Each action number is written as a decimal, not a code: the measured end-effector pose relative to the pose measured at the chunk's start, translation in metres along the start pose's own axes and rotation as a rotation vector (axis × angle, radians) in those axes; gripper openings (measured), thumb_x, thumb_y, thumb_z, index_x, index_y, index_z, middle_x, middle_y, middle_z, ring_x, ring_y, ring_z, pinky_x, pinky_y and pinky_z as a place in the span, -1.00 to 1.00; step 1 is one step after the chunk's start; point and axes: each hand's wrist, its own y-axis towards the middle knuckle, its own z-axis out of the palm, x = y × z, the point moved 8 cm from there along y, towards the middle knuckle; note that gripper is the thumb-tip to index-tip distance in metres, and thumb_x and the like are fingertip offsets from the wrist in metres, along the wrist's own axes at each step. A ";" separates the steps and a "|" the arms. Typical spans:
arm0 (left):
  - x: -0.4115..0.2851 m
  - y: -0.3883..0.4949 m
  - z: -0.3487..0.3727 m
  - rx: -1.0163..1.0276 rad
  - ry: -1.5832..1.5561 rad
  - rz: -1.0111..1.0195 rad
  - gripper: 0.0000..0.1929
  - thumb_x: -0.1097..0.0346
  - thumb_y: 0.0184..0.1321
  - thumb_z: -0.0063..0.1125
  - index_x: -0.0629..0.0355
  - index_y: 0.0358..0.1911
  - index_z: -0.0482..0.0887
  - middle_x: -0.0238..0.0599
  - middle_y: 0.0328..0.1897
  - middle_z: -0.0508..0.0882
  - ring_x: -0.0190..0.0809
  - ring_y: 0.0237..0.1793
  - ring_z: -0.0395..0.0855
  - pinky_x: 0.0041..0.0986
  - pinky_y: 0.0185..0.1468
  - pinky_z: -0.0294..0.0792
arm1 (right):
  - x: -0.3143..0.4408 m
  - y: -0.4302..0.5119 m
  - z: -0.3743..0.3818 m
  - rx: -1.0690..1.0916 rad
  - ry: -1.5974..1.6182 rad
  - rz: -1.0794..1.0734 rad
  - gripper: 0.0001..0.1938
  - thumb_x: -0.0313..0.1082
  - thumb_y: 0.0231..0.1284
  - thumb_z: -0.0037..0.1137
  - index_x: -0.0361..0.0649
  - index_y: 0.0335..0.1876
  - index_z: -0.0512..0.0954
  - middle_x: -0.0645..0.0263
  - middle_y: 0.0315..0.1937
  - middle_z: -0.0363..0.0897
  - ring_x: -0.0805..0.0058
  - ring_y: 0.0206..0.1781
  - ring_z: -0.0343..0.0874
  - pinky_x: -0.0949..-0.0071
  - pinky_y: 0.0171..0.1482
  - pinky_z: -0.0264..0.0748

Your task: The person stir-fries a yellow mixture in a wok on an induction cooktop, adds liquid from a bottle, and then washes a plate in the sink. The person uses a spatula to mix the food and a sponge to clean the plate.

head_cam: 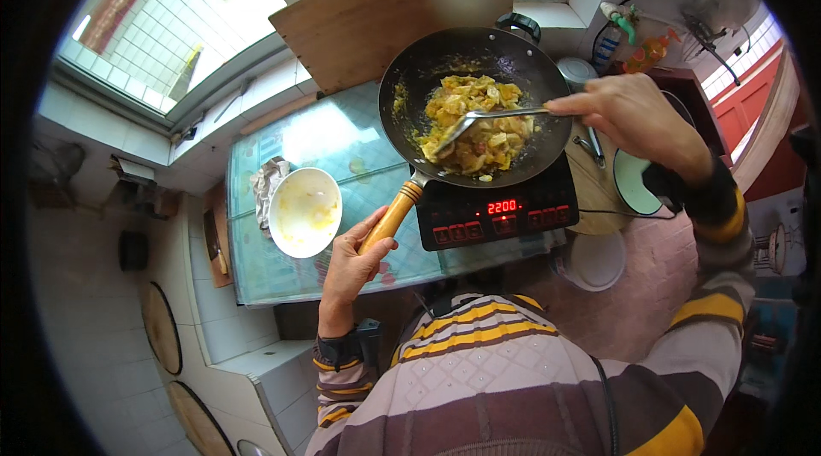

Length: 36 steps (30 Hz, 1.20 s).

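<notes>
My left hand point(359, 254) grips the wooden handle point(392, 215) of a dark wok point(401, 129). The wok rests on a black induction cooker point(497, 215) with a lit red display. In my right hand point(632, 109) is a metal spatula point(500, 114), its blade down in the food at the wok's left side. Chopped yellow food point(484, 96), which looks like egg with pale vegetable pieces, is heaped in the middle of the wok, and bits cling to its wall. Left of the wok stands a white bowl point(306, 212) with yellow residue inside.
A crumpled cloth or paper point(266, 186) lies beside the bowl on the glass-topped table point(269, 276). Behind the wok leans a wooden board point(397, 19). To the right are a green-lined enamel basin point(635, 183), metal tongs point(593, 147) and an orange pump bottle point(644, 55). A cleaver point(211, 234) hangs or stands at far left.
</notes>
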 end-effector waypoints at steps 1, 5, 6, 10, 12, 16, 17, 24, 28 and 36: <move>0.000 0.000 0.000 -0.005 0.000 0.000 -0.41 0.39 0.24 0.23 0.16 0.38 0.41 -0.29 -0.31 0.72 -0.62 -0.71 0.25 -0.73 -0.68 0.06 | 0.006 -0.014 -0.012 -0.051 -0.050 0.026 -0.60 -0.40 0.12 0.20 0.14 0.11 0.65 0.24 -0.43 0.50 0.23 -0.30 0.58 0.25 -0.26 0.45; 0.001 0.000 0.000 0.013 -0.029 -0.005 -0.41 0.35 0.23 0.29 0.13 0.36 0.45 -0.36 -0.34 0.71 -0.61 -0.67 0.35 -0.75 -0.64 0.16 | 0.013 -0.044 -0.035 -0.062 -0.187 0.186 -0.60 -0.42 0.11 0.25 0.17 0.10 0.66 0.26 -0.42 0.52 0.31 -0.35 0.57 0.31 -0.28 0.47; 0.002 0.000 0.000 0.014 -0.034 -0.007 -0.41 0.35 0.23 0.28 0.14 0.36 0.45 -0.36 -0.35 0.71 -0.61 -0.67 0.35 -0.74 -0.63 0.16 | 0.012 -0.052 -0.040 -0.059 -0.199 0.246 -0.61 -0.43 0.12 0.26 0.18 0.09 0.67 0.27 -0.40 0.54 0.34 -0.35 0.58 0.33 -0.28 0.49; 0.002 0.000 -0.001 0.012 -0.038 -0.007 -0.41 0.37 0.22 0.28 0.17 0.36 0.45 -0.36 -0.36 0.70 -0.60 -0.67 0.35 -0.73 -0.63 0.17 | 0.015 -0.073 -0.057 -0.059 -0.226 0.305 -0.61 -0.46 0.02 0.28 0.12 0.02 0.70 0.22 -0.52 0.43 0.32 -0.41 0.51 0.33 -0.34 0.43; 0.001 0.000 0.000 0.022 -0.059 0.006 -0.41 0.37 0.22 0.28 0.18 0.36 0.45 -0.36 -0.36 0.70 -0.59 -0.67 0.35 -0.73 -0.63 0.17 | 0.015 -0.076 -0.051 -0.010 -0.243 0.319 -0.62 -0.46 0.03 0.28 0.14 0.01 0.70 0.24 -0.52 0.43 0.33 -0.42 0.51 0.34 -0.35 0.43; -0.001 0.000 0.000 0.021 -0.017 0.017 -0.41 0.36 0.21 0.28 0.20 0.35 0.46 -0.35 -0.36 0.69 -0.59 -0.66 0.36 -0.73 -0.63 0.17 | 0.025 -0.056 0.000 0.079 -0.310 0.277 -0.68 -0.38 0.25 0.09 0.22 0.05 0.68 0.25 -0.42 0.54 0.35 -0.30 0.64 0.37 -0.31 0.52; -0.002 0.001 0.001 0.027 -0.020 0.022 -0.41 0.36 0.21 0.28 0.20 0.35 0.46 -0.35 -0.36 0.69 -0.59 -0.66 0.36 -0.73 -0.63 0.17 | 0.027 -0.048 0.009 0.025 -0.315 0.296 -0.66 -0.36 0.26 0.07 0.21 0.10 0.64 0.25 -0.39 0.54 0.33 -0.27 0.66 0.37 -0.30 0.54; -0.003 -0.001 -0.002 -0.001 0.029 0.012 -0.43 0.37 0.21 0.24 0.16 0.35 0.48 -0.35 -0.36 0.70 -0.59 -0.65 0.37 -0.72 -0.62 0.19 | 0.035 -0.028 0.012 -0.108 -0.371 0.360 -0.58 -0.40 0.21 0.04 0.20 0.18 0.58 0.26 -0.46 0.50 0.30 -0.36 0.65 0.33 -0.36 0.56; -0.002 -0.001 0.001 -0.019 0.055 0.010 -0.43 0.36 0.21 0.24 0.13 0.34 0.48 -0.38 -0.35 0.70 -0.59 -0.65 0.38 -0.74 -0.63 0.20 | 0.058 -0.059 -0.040 -0.013 -0.306 0.339 -0.66 -0.38 0.18 0.11 0.10 0.08 0.60 0.23 -0.44 0.59 0.30 -0.36 0.69 0.34 -0.36 0.59; -0.002 0.001 0.002 0.007 0.055 0.093 -0.46 0.36 0.28 0.19 0.17 0.36 0.45 -0.34 -0.36 0.70 -0.63 -0.73 0.26 -0.76 -0.68 0.08 | 0.107 -0.031 0.032 0.035 -0.374 0.390 -0.62 -0.42 0.20 0.05 -0.06 0.16 0.53 0.28 -0.44 0.52 0.39 -0.33 0.63 0.47 -0.41 0.57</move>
